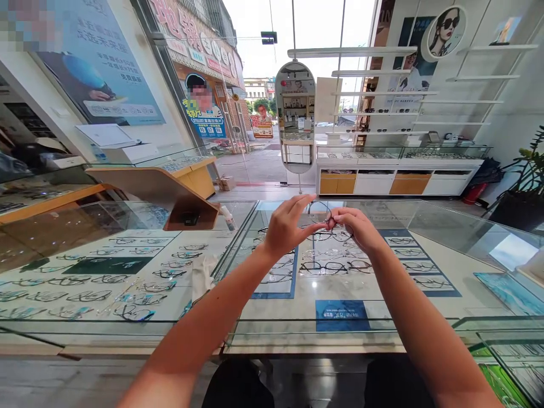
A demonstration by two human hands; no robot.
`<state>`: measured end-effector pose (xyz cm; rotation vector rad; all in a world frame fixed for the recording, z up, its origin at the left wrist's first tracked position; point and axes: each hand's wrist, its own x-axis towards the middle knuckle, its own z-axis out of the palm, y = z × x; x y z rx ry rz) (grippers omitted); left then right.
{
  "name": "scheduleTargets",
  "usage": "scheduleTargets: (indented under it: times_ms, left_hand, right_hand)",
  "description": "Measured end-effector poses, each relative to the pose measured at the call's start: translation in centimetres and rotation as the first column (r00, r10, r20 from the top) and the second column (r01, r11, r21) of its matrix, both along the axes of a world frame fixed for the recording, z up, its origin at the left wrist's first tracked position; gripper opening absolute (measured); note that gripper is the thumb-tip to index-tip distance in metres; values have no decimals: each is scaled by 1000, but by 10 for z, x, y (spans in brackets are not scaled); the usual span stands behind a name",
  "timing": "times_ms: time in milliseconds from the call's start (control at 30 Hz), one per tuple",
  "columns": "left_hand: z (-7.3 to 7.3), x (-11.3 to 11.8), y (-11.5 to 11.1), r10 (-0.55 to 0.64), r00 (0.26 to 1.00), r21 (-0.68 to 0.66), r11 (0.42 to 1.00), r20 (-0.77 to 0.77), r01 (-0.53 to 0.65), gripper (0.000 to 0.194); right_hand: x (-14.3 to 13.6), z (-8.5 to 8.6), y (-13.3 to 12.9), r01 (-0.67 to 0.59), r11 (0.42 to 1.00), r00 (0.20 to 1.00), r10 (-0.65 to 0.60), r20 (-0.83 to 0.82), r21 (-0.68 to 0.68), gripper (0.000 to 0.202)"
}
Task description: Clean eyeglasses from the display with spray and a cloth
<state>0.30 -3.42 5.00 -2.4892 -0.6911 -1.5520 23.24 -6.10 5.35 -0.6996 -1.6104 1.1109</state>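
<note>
Above the glass display counter, a thin dark-rimmed pair of glasses (319,211) is held up between my hands. My right hand (355,224) pinches the frame near its middle, with the fingers closed. My left hand (291,224) is at the other side, its thumb stretched towards the glasses and its fingers extended upward, apart from the thumb. The thumb tip meets the frame close to my right fingertips. Under the glass below lie rows of eyeglasses (325,267) and a blue card (342,315).
A wooden stand (170,192) and a small bottle (228,218) are on the counter at the left. A pale cloth (203,276) lies left of my left forearm. Further back stands an oval mirror (295,119). A potted plant (527,181) is at the right.
</note>
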Motion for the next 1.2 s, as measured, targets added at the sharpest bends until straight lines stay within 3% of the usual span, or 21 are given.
scheduleTargets:
  times_ms: [100, 200, 333, 533, 633, 767, 1200]
  left_hand:
    - [31, 5, 7, 12, 997, 68, 998, 78, -17, 63]
    - [63, 9, 15, 20, 973, 148, 987, 230, -56, 64]
    - [86, 13, 22, -59, 897, 217, 975, 438, -42, 63]
    - [85, 10, 33, -298, 810, 234, 951, 505, 204, 70]
    - [84, 2, 34, -243, 819, 202, 966, 520, 158, 71]
    - [86, -7, 34, -148, 849, 152, 985, 508, 81, 67]
    - [103, -34, 21, -89, 961, -66, 992, 261, 109, 43]
  right_hand:
    - [6, 36, -1, 97, 993, 995, -97, -1, 60, 15]
    - [7, 76, -7, 193, 960, 980, -198, 6, 201, 25]
    - [5, 105, -17, 252, 878, 945, -313, 92, 406, 47]
    - [2, 104, -8, 281, 782, 897, -421, 139, 556, 58]
    - [2, 102, -7, 299, 732, 867, -477, 146, 612, 57]
    - [1, 101, -12, 323, 708, 841, -519, 154, 628, 53]
    - [5, 102, -7, 426, 635, 760, -638, 126, 645, 47]
